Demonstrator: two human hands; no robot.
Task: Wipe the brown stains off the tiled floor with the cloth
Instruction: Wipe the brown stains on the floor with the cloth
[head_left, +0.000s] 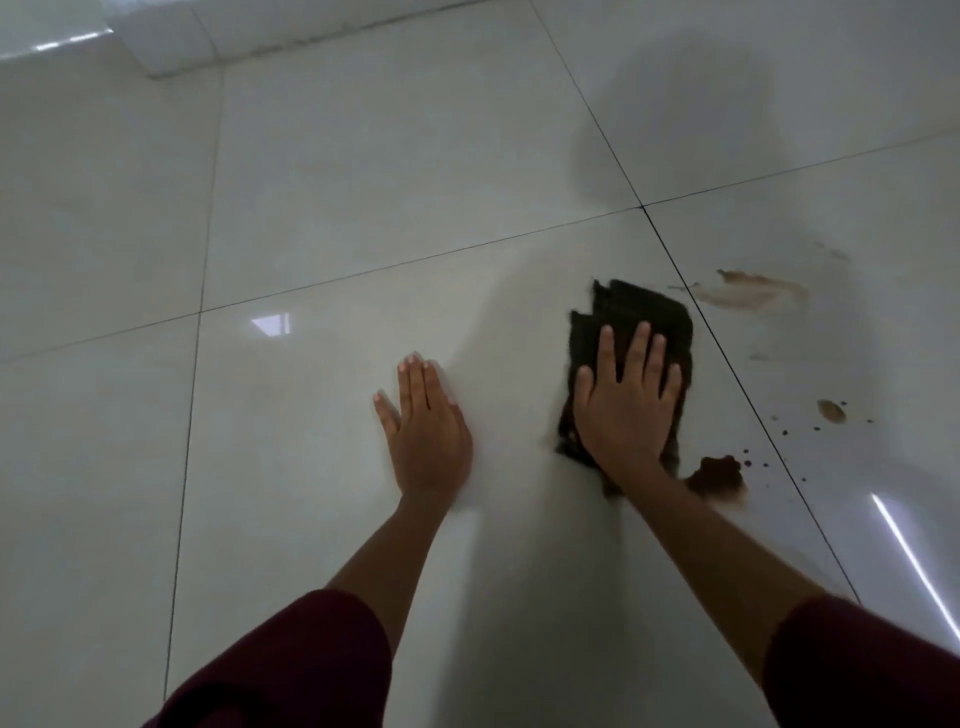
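A dark folded cloth (639, 317) lies flat on the white tiled floor (363, 208). My right hand (626, 402) presses down on the cloth with fingers spread. My left hand (426, 426) rests flat on the bare tile to the left, holding nothing. A thick dark brown blob (717, 475) sits just right of my right wrist. A pale brown smear (748, 293) lies beyond the grout line to the right of the cloth. A small brown spot (831, 410) with several tiny specks around it lies further right.
Dark grout lines (727, 353) cross the glossy floor. A white skirting edge (171, 47) runs along the far upper left. Light reflections show on the tiles at the left and lower right.
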